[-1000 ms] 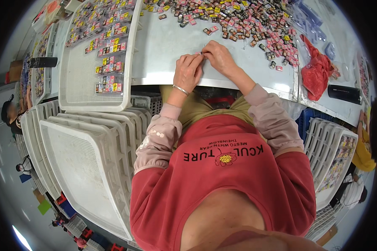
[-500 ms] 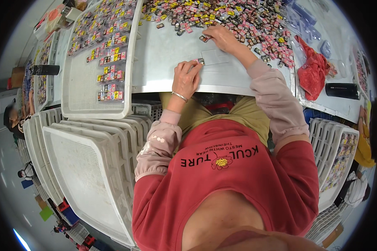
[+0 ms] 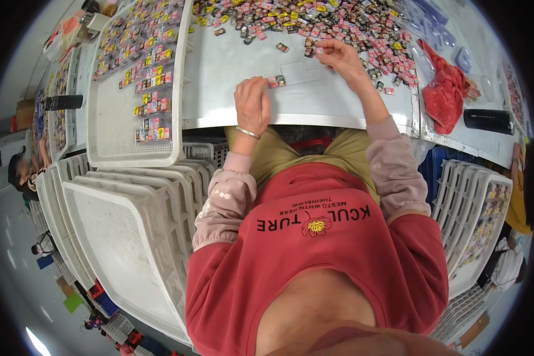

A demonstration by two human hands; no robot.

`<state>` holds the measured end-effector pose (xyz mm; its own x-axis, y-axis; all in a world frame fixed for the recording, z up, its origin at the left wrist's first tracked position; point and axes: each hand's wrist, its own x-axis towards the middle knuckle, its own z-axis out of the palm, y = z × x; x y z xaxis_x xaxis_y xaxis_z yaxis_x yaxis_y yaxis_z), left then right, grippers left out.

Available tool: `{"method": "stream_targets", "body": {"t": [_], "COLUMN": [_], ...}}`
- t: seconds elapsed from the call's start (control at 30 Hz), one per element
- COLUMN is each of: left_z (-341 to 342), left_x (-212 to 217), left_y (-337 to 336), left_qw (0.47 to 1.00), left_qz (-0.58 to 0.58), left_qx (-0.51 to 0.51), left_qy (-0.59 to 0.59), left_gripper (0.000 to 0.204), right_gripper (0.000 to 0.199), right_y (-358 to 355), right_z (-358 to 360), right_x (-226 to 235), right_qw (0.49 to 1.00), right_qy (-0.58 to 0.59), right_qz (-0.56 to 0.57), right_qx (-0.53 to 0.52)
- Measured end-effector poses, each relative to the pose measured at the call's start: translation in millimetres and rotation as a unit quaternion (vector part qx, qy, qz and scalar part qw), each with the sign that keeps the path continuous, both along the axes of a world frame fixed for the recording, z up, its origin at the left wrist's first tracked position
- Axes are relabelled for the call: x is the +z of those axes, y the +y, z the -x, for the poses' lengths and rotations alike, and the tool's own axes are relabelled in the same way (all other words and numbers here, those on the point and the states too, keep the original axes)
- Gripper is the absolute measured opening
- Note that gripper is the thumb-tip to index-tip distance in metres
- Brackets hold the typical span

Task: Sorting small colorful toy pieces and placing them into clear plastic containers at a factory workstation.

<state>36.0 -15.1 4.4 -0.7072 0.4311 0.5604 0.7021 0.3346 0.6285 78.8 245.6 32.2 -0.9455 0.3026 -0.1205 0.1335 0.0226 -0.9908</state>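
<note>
Left hand: the left hand (image 3: 252, 105) lies palm down near the front edge of the white table (image 3: 231, 65), fingers loosely curled together, with nothing visibly gripped; a metal bangle (image 3: 248, 133) sits on the wrist.
Pieces by the left hand: two small square pieces (image 3: 276, 81) lie flat on the table, just beside the fingertips; whether they touch is unclear.
Right hand: the right hand (image 3: 338, 54) reaches farther back, fingers pinched on a small pink piece (image 3: 319, 50) at the near edge of the heap.
Heap: a wide scatter of small coloured pieces (image 3: 338, 21) covers the back of the table.
Left of the table: a white mesh tray (image 3: 115, 113) holds rows of sorted pieces.
Below it: empty white trays (image 3: 118, 225) are stacked, leaning.
Right: a red cloth (image 3: 445, 95) lies on the table, with a black cylinder (image 3: 486, 120) near it.
</note>
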Motion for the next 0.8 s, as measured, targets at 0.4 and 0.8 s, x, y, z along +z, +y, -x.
{"method": "stream_targets", "body": {"t": [0.4, 0.8], "left_z": [-4.7, -10.5], "left_x": [2.6, 6.0], "left_y": [8.0, 13.2], "left_qw": [0.979, 0.983], "left_qz": [0.167, 0.155], "left_qx": [-0.094, -0.064], "left_qy": [0.073, 0.080], "left_gripper": [0.033, 0.034], "right_gripper": [0.026, 0.026], "right_y": [24.3, 18.0], "right_z": [-4.3, 152.2], "right_x": [12.9, -9.2], "right_qw": [0.837, 0.825], "right_qy": [-0.016, -0.076], "right_qz": [-0.542, -0.560], "right_qx": [-0.066, -0.010]}}
